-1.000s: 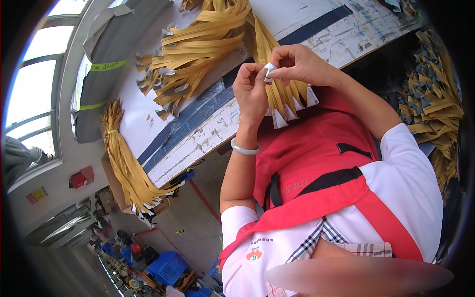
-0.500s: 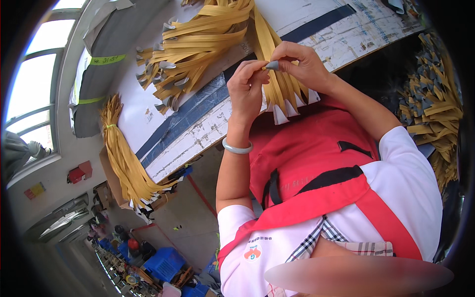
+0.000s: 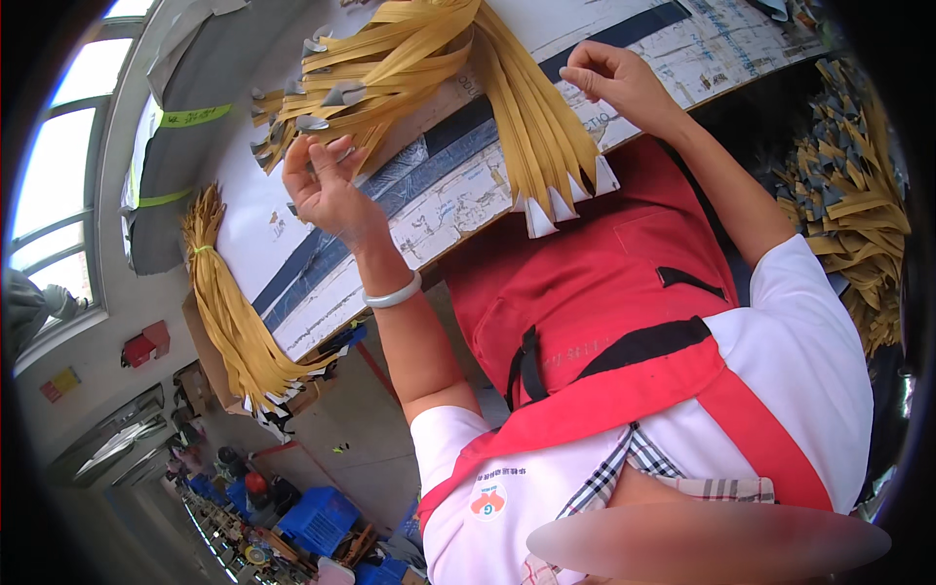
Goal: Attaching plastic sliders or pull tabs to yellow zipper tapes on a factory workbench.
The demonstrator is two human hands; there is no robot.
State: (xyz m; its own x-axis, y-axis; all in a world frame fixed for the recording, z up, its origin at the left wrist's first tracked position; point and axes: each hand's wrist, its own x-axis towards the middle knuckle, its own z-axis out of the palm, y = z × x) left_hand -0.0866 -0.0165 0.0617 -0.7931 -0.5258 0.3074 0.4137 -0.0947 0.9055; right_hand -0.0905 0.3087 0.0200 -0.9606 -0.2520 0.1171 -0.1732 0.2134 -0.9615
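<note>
Left hand (image 3: pixel 331 193) half-spread beside yellow strips (image 3: pixel 409 60); right hand (image 3: pixel 626 88) loosely curled.

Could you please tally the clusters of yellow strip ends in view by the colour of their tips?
Grey-tipped: 2, the table pile by the left hand and the heap at the far right
White-tipped: 2, the fan of strips at the table's front edge and the tied bundle at the left
Total: 4
</note>
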